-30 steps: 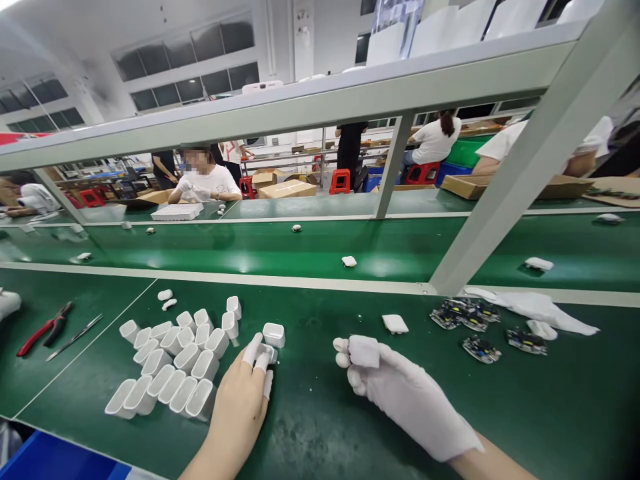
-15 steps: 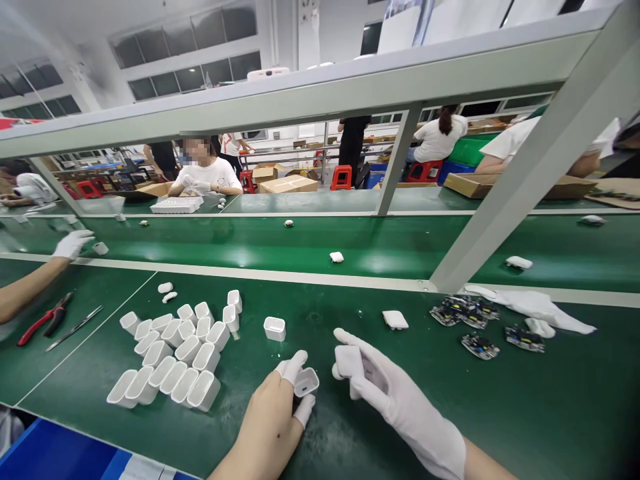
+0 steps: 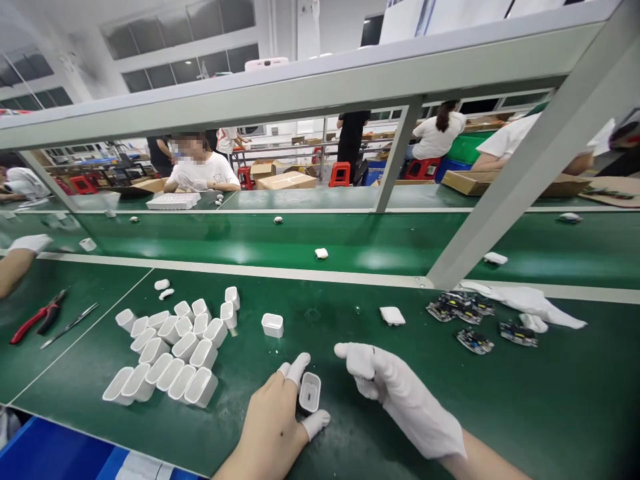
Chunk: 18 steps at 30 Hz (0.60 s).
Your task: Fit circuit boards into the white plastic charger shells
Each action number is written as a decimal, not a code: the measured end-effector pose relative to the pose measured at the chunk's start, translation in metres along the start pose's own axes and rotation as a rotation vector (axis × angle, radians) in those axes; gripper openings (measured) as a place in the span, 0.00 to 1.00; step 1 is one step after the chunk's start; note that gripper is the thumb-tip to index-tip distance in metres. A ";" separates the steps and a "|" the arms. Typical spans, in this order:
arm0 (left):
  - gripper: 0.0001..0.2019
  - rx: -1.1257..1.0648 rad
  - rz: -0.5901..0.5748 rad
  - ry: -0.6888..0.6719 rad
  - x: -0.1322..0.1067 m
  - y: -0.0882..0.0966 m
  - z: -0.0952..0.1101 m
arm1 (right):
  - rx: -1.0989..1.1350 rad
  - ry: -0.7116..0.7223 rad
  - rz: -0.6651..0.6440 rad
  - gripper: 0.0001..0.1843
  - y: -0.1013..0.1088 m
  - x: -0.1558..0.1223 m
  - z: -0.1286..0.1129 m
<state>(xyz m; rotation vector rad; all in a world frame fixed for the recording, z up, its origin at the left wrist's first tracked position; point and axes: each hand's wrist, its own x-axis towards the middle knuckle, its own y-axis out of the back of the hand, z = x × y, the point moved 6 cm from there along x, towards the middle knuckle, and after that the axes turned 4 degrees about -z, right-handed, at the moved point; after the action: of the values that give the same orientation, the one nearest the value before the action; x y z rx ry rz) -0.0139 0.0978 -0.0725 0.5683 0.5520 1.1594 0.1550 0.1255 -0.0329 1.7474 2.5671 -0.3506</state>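
My left hand (image 3: 275, 420), bare with white finger cots, pinches a small white plastic shell (image 3: 309, 392) between thumb and fingers, its open end facing up. My right hand (image 3: 400, 393), in a white glove, is closed on a small white cap piece (image 3: 361, 361) just right of the shell, a small gap apart. Both hover low over the green bench mat (image 3: 550, 400). A cluster of several empty white shells (image 3: 170, 353) lies to the left, with one lone shell (image 3: 273, 325) ahead of my left hand.
A white cap (image 3: 391, 315) and several circuit boards (image 3: 470, 320) lie at right beside a white glove (image 3: 525, 300). Red pliers (image 3: 35, 320) and tweezers (image 3: 70, 325) lie at left. White parts ride the green conveyor (image 3: 320, 243) beyond. A neighbour's gloved hand (image 3: 30, 243) is at far left.
My left hand picked a shell from near the pile and carried it right toward my right hand. The right hand turned its cap piece over. The neighbour's hand reached onto the belt and drew back.
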 end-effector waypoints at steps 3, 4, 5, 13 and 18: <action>0.37 0.019 0.008 0.018 0.001 0.001 0.001 | 0.193 -0.045 -0.010 0.31 0.004 0.004 0.009; 0.36 0.012 0.044 -0.001 0.001 0.003 0.004 | 0.221 -0.065 -0.017 0.31 0.004 0.005 0.012; 0.36 -0.002 0.092 -0.038 0.001 0.006 0.008 | 0.221 -0.074 -0.027 0.31 0.002 0.004 0.012; 0.26 -0.243 0.241 -0.500 0.000 0.015 0.061 | 0.133 -0.087 -0.214 0.32 -0.029 -0.005 0.009; 0.22 -0.442 0.242 -0.414 0.000 0.017 0.056 | 0.296 -0.231 -0.236 0.35 -0.020 -0.004 0.029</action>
<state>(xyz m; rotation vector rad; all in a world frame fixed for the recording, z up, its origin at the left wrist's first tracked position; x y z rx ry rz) 0.0120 0.0960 -0.0200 0.4787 -0.1336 1.2976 0.1345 0.1092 -0.0567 1.3681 2.6564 -0.9225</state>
